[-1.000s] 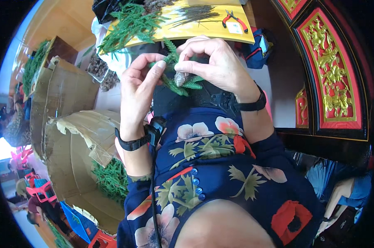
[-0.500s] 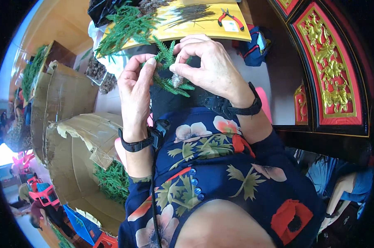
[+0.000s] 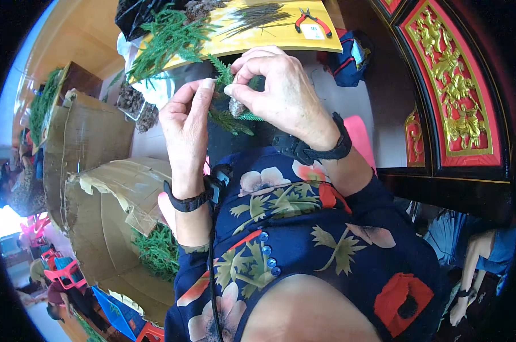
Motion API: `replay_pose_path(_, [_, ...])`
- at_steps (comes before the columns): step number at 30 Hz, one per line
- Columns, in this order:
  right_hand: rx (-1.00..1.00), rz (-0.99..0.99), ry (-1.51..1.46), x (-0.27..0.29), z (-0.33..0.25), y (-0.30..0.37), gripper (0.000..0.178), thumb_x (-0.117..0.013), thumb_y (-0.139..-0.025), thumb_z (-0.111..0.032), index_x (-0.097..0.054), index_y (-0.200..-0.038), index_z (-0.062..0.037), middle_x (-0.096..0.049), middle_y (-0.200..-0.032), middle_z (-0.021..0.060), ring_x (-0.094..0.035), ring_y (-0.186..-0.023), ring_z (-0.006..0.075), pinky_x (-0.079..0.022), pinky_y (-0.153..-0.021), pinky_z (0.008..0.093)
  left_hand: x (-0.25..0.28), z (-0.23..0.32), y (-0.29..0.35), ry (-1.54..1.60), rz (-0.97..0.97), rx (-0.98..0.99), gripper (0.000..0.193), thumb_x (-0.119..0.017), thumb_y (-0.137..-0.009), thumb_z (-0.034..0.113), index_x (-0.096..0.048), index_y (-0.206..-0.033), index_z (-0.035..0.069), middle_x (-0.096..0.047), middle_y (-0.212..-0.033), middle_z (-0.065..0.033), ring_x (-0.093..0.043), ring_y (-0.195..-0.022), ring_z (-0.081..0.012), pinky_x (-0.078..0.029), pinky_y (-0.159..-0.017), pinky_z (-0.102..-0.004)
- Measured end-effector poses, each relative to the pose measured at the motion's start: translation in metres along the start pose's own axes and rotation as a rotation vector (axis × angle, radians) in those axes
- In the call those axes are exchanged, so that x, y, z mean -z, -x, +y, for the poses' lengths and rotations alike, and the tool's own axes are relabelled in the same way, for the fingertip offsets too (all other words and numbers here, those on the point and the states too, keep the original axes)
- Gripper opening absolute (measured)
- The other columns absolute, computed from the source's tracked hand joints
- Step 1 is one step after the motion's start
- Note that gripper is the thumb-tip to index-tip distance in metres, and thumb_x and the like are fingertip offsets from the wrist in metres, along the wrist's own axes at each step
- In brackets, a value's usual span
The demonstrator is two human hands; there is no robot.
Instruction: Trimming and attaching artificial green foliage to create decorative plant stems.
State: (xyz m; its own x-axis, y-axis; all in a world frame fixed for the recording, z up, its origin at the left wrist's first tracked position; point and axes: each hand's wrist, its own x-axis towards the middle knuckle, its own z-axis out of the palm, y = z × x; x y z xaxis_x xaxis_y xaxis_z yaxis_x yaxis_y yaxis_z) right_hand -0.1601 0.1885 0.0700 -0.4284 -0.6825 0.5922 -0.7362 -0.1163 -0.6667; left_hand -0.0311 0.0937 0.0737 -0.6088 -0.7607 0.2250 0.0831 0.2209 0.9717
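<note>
Over my lap, my right hand point(image 3: 286, 94) pinches a green artificial pine sprig point(image 3: 222, 69) between thumb and fingers. A small greyish-brown pine cone point(image 3: 236, 107) hangs just beneath that thumb, against the greenery. Lower fronds point(image 3: 229, 122) of the sprig spread out below, over dark trousers. To the left, my left hand point(image 3: 184, 119) has its thumb pressed on the fingertips, close beside the sprig. Whatever lies in that pinch is too small to make out.
Ahead stands a yellow board point(image 3: 258, 40) with loose green sprigs point(image 3: 169, 43), thin dark wires point(image 3: 258, 17) and red-handled pliers point(image 3: 314, 24). A torn cardboard box point(image 3: 118, 228) holding more greenery is on the left. Carved red-and-gold panels point(image 3: 454, 85) rise on the right. Another person's arm point(image 3: 472, 273) shows lower right.
My right hand, with the sprig and cone, has shifted slightly left. The sprig has turned a little, and my left pinch now sits just off its leaves.
</note>
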Motion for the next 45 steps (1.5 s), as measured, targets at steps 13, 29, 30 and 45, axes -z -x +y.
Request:
replay_pose_path(13, [0.066, 0.065, 0.175, -0.003, -0.009, 0.003, 0.012, -0.071, -0.066, -0.007, -0.059, -0.064, -0.0024, -0.061, -0.079, 0.0085, -0.057, -0.084, 0.0265, -0.046, -0.075, 0.0343, 0.009, -0.008, -0.007, 0.343, -0.088, 0.273, 0.015, -0.064, -0.084, 0.015, -0.068, -0.092, 0.003, -0.060, -0.074, 0.0054, -0.043, -0.060, -0.0013, -0.030, -0.053, -0.0159])
replay_pose_path(29, [0.232, 0.093, 0.167, -0.020, -0.015, 0.004, 0.029, -0.073, -0.065, -0.008, -0.060, -0.090, -0.0037, -0.061, -0.086, 0.0090, -0.058, -0.083, 0.0266, -0.045, -0.072, 0.0346, 0.019, -0.011, -0.010, 0.560, 0.041, 0.187, 0.014, -0.060, -0.085, 0.009, -0.066, -0.096, 0.002, -0.063, -0.085, -0.0009, -0.053, -0.073, -0.0081, -0.041, -0.068, -0.0208])
replay_pose_path(30, [0.268, 0.140, 0.192, -0.022, -0.017, 0.003, 0.028, -0.073, -0.065, -0.008, -0.060, -0.090, -0.0038, -0.061, -0.087, 0.0086, -0.059, -0.083, 0.0260, -0.045, -0.072, 0.0345, 0.019, -0.009, -0.009, 0.565, 0.043, 0.181, 0.014, -0.060, -0.085, 0.009, -0.066, -0.096, 0.002, -0.063, -0.086, -0.0012, -0.054, -0.074, -0.0084, -0.042, -0.069, -0.0214])
replay_pose_path(45, [0.612, 0.247, 0.252, -0.021, -0.018, 0.001, 0.029, -0.075, -0.063, -0.005, -0.066, -0.091, -0.0037, -0.064, -0.088, 0.0066, -0.062, -0.079, 0.0218, -0.047, -0.072, 0.0349, 0.025, 0.000, -0.005, 0.689, 0.051, 0.125, 0.014, -0.059, -0.085, 0.006, -0.065, -0.096, -0.001, -0.064, -0.089, -0.0020, -0.055, -0.076, -0.0077, -0.043, -0.070, -0.0216])
